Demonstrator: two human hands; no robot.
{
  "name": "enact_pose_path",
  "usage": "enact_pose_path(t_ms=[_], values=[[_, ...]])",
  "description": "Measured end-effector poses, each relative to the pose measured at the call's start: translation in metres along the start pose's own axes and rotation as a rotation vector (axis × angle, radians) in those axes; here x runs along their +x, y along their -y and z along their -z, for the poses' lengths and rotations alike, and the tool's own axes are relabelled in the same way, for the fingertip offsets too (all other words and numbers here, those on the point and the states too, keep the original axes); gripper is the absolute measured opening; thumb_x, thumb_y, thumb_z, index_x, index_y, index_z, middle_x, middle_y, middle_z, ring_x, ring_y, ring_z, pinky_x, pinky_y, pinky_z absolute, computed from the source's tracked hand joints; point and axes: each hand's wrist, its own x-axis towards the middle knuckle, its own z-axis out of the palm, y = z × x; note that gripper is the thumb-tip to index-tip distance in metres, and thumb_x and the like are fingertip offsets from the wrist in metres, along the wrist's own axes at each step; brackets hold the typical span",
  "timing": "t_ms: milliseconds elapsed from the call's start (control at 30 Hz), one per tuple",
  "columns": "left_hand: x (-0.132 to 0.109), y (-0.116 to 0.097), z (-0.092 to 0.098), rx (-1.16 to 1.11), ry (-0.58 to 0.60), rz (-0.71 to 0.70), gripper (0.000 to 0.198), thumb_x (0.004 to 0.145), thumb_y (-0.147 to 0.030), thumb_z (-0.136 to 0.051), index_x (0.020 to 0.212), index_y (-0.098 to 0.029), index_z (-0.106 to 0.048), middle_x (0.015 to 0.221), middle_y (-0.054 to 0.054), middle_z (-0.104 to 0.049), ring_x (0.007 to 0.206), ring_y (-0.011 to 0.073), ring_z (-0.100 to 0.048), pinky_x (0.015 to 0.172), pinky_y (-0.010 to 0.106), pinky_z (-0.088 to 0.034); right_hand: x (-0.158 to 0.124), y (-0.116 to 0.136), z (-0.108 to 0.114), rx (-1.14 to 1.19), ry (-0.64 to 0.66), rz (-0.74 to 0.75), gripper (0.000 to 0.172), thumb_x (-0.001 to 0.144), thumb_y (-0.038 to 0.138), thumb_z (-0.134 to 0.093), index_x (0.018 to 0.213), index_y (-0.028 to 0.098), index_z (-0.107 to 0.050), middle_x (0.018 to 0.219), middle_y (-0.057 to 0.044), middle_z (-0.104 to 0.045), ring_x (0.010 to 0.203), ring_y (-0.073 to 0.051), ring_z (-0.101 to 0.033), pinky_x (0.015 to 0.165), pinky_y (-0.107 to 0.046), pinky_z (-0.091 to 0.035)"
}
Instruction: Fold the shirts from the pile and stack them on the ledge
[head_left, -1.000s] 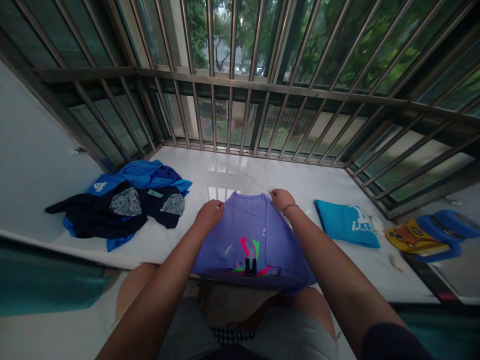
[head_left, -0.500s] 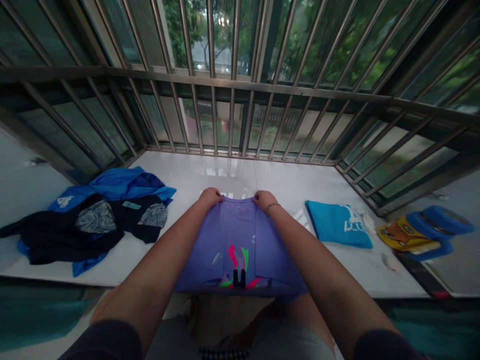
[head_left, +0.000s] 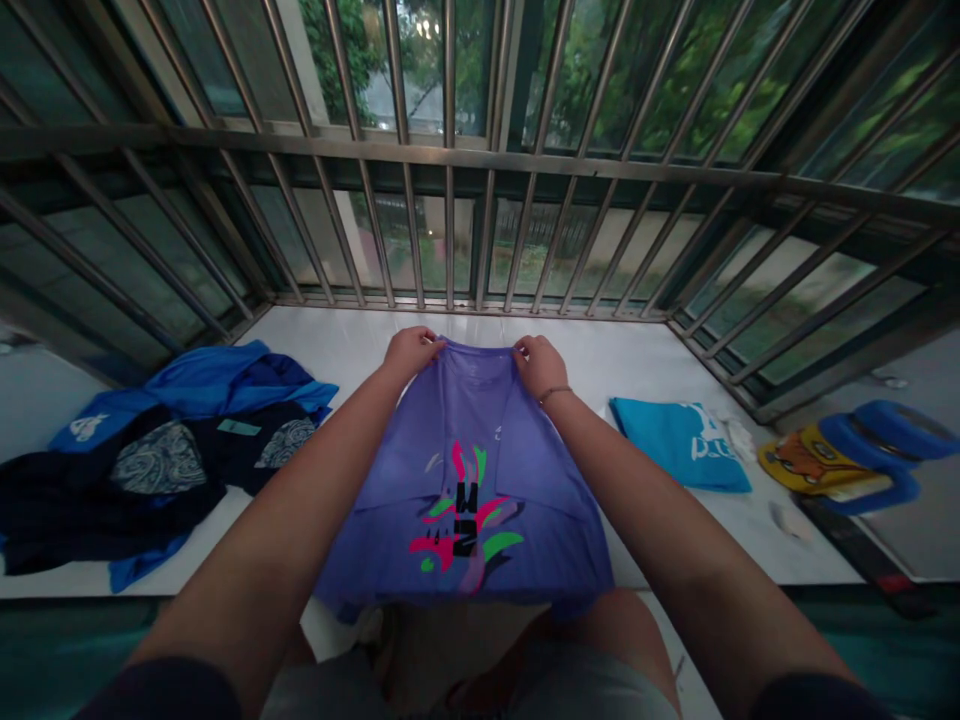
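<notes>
A purple T-shirt [head_left: 465, 470] with a pink, green and black print lies stretched over the white ledge [head_left: 600, 365] in front of me, its lower hem hanging off the near edge. My left hand [head_left: 409, 352] pinches the shirt's far left corner. My right hand [head_left: 538, 366], a thin bracelet on its wrist, pinches the far right corner. Both hands hold the far edge taut, close to the window bars.
A heap of blue and dark clothes [head_left: 150, 450] lies on the ledge at left. A folded turquoise shirt [head_left: 679, 455] lies at right, with a yellow item [head_left: 806, 462] and blue round objects [head_left: 885, 450] beyond it. Metal window bars [head_left: 450, 160] enclose the ledge.
Both hands have drawn the shirt's far edge away from me toward the bars, so more of the shirt and its whole print now show flat on the ledge.
</notes>
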Motion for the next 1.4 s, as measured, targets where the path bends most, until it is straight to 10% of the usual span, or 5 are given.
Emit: enact_pose_path(t_ms=[167,467,800,1133,1400], values=[[-0.106,0.033,0.024,-0.074,-0.008,-0.245,0.03,0.094,-0.051,-0.074,0.107,-0.023,-0.078,0.091,0.002,-0.084,0.083,0.0215,-0.077,0.078,0.03,-0.056,-0.098,-0.014,0.017,0.13,-0.169,0.227,0.019,0.11,0.028,-0.058,0.113,0.022,-0.076,0.113,-0.009,-0.073,0.108,-0.026,-0.065,0.098,-0.037,-0.048],[-0.27,0.093,-0.021,0.268,0.18,-0.411,0.024,0.099,-0.024,-0.067,0.116,-0.026,-0.083,0.126,0.012,-0.078,0.116,0.0322,-0.073,0.104,0.048,-0.058,-0.263,-0.022,-0.026,-0.044,0.083,0.43,0.017,0.105,0.022,-0.069,0.117,0.026,-0.079,0.126,-0.009,-0.076,0.11,-0.029,-0.066,0.094,-0.042,-0.05],[-0.235,0.064,-0.023,0.414,0.026,-0.448,0.031,0.106,-0.023,-0.056,0.127,-0.021,-0.08,0.135,0.015,-0.076,0.127,0.0318,-0.071,0.114,0.049,-0.056,-0.214,-0.026,-0.001,-0.014,0.058,0.271,0.028,0.111,0.031,-0.055,0.126,0.022,-0.078,0.129,-0.013,-0.076,0.119,-0.029,-0.068,0.108,-0.044,-0.055],[-0.178,0.055,-0.091,0.522,0.039,-0.179,0.067,0.112,-0.05,-0.046,0.164,-0.008,-0.051,0.174,0.026,-0.043,0.164,0.0399,-0.04,0.133,0.057,-0.034,-0.168,0.017,-0.067,-0.121,0.285,-0.061,0.077,0.113,0.056,-0.042,0.175,0.009,-0.034,0.183,-0.021,-0.021,0.171,-0.038,-0.02,0.136,-0.062,-0.016],[-0.149,0.083,-0.045,0.616,0.115,-0.228,0.042,0.107,-0.04,-0.052,0.135,-0.018,-0.075,0.144,0.024,-0.072,0.137,0.0412,-0.064,0.123,0.062,-0.039,-0.155,-0.046,-0.036,-0.215,0.296,-0.079,0.054,0.114,0.041,-0.045,0.158,0.013,-0.057,0.163,-0.027,-0.053,0.15,-0.037,-0.051,0.122,-0.059,-0.04]])
